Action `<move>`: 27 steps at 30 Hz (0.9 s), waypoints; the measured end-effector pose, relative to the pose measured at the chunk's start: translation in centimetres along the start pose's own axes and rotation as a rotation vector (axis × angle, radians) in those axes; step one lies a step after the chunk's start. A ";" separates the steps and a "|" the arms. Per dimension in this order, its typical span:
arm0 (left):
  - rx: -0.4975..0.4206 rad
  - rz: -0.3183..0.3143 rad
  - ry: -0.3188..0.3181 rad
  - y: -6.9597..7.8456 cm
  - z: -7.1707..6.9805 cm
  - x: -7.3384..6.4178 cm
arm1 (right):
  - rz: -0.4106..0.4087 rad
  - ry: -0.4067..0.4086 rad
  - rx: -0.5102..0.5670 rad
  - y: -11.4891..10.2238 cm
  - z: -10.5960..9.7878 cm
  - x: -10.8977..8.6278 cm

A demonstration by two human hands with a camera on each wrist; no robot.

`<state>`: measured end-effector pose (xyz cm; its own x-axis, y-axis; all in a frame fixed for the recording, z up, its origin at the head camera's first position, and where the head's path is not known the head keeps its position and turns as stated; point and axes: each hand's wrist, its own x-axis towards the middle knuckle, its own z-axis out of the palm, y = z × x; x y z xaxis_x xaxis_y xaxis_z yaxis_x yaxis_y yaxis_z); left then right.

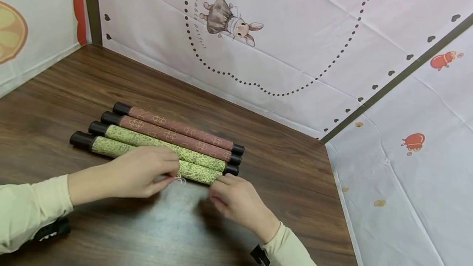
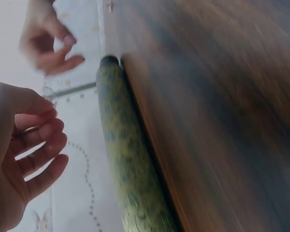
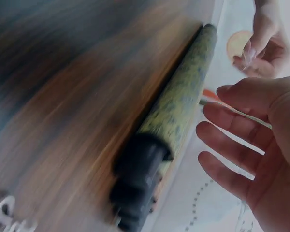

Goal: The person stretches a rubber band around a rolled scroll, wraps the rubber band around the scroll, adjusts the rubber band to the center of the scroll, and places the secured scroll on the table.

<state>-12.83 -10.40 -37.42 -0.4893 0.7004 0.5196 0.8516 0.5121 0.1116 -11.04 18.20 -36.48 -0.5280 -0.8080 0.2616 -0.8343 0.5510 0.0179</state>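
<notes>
Several rolled scrolls with dark end knobs lie side by side on the wooden table. Two are green patterned: the nearest scroll point(image 1: 197, 174) and the one behind it point(image 1: 148, 141). Behind those lie two reddish-brown scrolls, the nearer point(image 1: 170, 136) and the farther point(image 1: 189, 130), with flower motifs. At the nearest scroll's front side, my left hand point(image 1: 144, 171) pinches a thin pale string point(image 1: 181, 180) between thumb and finger. My right hand point(image 1: 238, 202) is by that scroll's right end, covering its knob in the head view. The right wrist view shows its fingers point(image 3: 227, 140) relaxed, holding nothing.
The wooden table point(image 1: 288, 200) meets a white printed cloth wall point(image 1: 295, 52) at the back, with a rabbit picture on it. Another cloth wall point(image 1: 399, 192) rises at the right, and one point(image 1: 40, 44) at the left.
</notes>
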 end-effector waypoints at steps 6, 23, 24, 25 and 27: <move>-0.022 0.115 0.054 1.4 1.1 0.6 | 0.052 0.054 0.193 -1.5 0.1 2.0; -0.264 0.139 0.160 2.2 1.4 0.6 | 0.128 0.134 0.404 -3.1 1.3 2.9; -0.318 0.139 0.160 2.4 1.3 0.6 | 0.134 0.131 0.424 -3.1 1.4 2.9; -0.374 0.136 0.155 2.6 1.3 0.7 | 0.144 0.123 0.440 -3.2 1.5 2.9; -0.480 0.139 0.138 2.9 1.1 0.7 | 0.167 0.103 0.462 -3.2 1.7 2.8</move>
<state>-10.94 -7.84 -37.66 -0.3637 0.6568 0.6606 0.9129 0.1103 0.3929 -10.05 13.83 -37.46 -0.6612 -0.6792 0.3186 -0.7352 0.5021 -0.4553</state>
